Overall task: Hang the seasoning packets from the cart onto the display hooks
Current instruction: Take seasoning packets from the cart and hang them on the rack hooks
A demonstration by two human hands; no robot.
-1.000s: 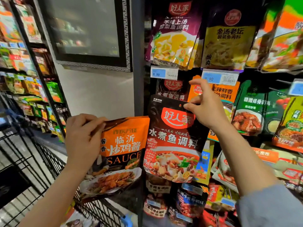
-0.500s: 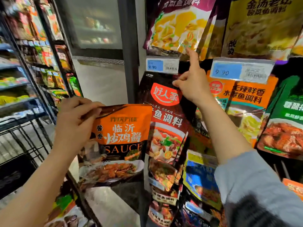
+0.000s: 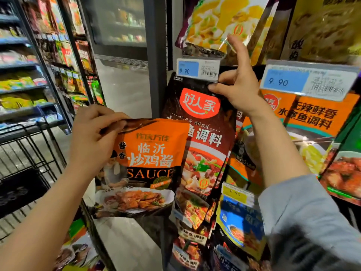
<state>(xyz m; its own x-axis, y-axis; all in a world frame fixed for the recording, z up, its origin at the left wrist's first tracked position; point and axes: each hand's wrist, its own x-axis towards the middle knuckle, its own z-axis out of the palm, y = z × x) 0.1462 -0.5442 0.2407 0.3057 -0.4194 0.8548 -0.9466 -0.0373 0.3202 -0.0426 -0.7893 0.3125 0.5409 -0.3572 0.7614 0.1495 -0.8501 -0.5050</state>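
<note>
Left hand [image 3: 91, 137] sits centre-left of the frame, fingers [image 3: 109, 122] curled over and pinching the top-left edge of the orange sauce packet [image 3: 148, 153]; packet hangs free below the grip, tilted slightly, its right edge overlapping the front of the dark fish-seasoning packet [image 3: 203, 122] in the picture; right hand [image 3: 238, 89] is upper centre, thumb and bent fingers pinching the top right corner of that dark packet just under the left price tag [image 3: 197, 68]; index finger sticks straight up, tip in front of the yellow-printed packet [image 3: 216, 24] hanging in the row above; whether the dark packet's hole is on a hook cannot be told, the tag and hand cover that spot; second price tag [image 3: 310, 81] at upper right reads 9.90, same as the left one; an orange fish-seasoning packet [image 3: 308, 118] hangs beneath it, right of the wrist; blue packet [image 3: 240, 222] with a yellow 8.90 label sits lower centre-right; grey sleeve [image 3: 304, 218] covers the right forearm at lower right; black wire cart [image 3: 29, 153] at left edge, more packets [image 3: 78, 249] visible low in it, blurred; stocked shelves [image 3: 21, 79] fill the upper left.
</note>
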